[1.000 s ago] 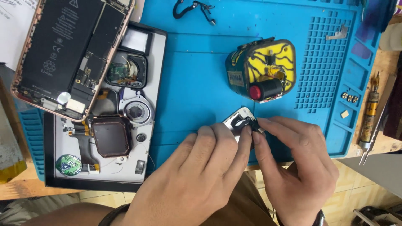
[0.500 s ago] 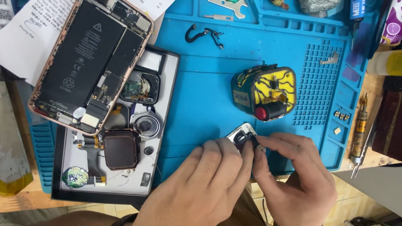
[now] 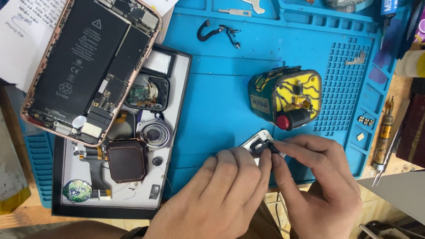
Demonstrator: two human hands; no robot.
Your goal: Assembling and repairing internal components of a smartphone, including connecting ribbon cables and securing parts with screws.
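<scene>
My left hand (image 3: 219, 197) and my right hand (image 3: 318, 186) meet at the near edge of a blue work mat (image 3: 221, 102). Between their fingertips is a small silver watch case (image 3: 255, 140) with a thin black flex part (image 3: 265, 147) on it. My left fingers pinch the case from the left. My right thumb and forefinger pinch the black part from the right. Most of the case is hidden under my fingers.
A yellow and green holder with a red knob (image 3: 285, 98) stands just beyond my hands. An opened phone (image 3: 88, 66) lies over a black tray (image 3: 181, 132) of watch parts at left. A black flex cable (image 3: 219, 33) lies at the mat's top. Tools (image 3: 383, 141) lie at right.
The view has shifted so the mat and its objects sit lower and further right in frame. Both hands stay pinched on the small case, with only slight finger movement.
</scene>
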